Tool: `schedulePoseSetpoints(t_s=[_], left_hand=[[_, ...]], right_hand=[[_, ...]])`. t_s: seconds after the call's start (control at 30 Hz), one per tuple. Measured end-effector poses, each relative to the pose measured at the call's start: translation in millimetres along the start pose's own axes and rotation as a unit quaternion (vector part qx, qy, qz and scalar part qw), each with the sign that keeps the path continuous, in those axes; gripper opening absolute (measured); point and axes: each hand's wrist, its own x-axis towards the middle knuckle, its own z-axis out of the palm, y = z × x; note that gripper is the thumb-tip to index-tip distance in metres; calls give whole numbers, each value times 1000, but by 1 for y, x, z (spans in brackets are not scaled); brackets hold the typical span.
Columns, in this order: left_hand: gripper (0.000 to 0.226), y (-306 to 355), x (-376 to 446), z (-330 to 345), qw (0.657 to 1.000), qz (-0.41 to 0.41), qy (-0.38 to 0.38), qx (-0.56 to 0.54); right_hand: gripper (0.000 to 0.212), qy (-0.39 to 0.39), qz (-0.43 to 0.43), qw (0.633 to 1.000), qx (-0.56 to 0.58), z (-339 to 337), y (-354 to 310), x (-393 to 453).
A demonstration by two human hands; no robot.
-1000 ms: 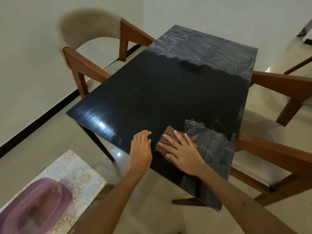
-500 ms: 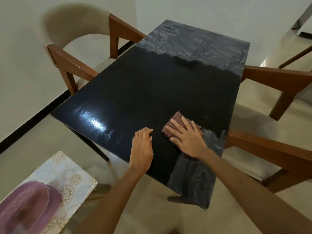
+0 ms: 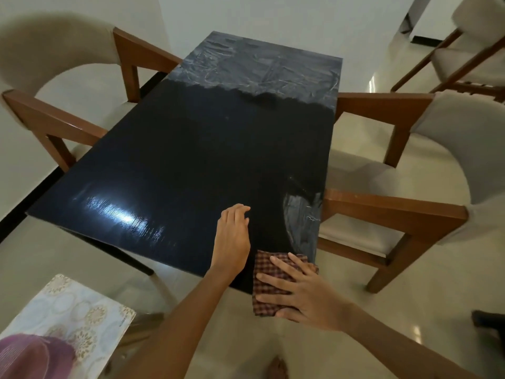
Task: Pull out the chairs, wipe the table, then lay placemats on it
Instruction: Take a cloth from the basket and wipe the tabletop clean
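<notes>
A black glossy table (image 3: 191, 160) fills the middle of the head view. My right hand (image 3: 303, 294) lies flat with spread fingers on a red checked cloth (image 3: 269, 272), pressing it at the table's near right corner, partly over the edge. My left hand (image 3: 232, 236) rests on the tabletop just left of the cloth, fingers loosely bent, holding nothing. A wooden armchair (image 3: 62, 116) stands pulled out on the left, another armchair (image 3: 410, 209) on the right. A floral placemat (image 3: 82, 310) lies at the lower left with a purple round mat (image 3: 30, 356) on it.
A third chair (image 3: 470, 50) stands at the far right back. White walls close the left and far sides. A dusty, streaked patch covers the table's far end (image 3: 259, 67). Pale tiled floor (image 3: 410, 310) surrounds the table; my foot (image 3: 277, 367) shows below.
My right hand has dragged the cloth back toward me to the table's near right corner. My left hand has stayed on the tabletop. The view has shifted nearer and to the right.
</notes>
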Motion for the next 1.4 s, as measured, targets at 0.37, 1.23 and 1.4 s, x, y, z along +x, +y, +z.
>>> schedulePoseSetpoints(t_s=[0.37,1.23,1.4], left_hand=[[29,17,25,17,1000,19,-2,9],[32,46,7,23,998,38,-40,25],[31,42,-27,9,996,65,-55,8]], right_hand=[[47,-15,164,986,39,-2,99,36],[45,132,482,846,186,5,61,46],[42,177,439,851,228,17,1,8]])
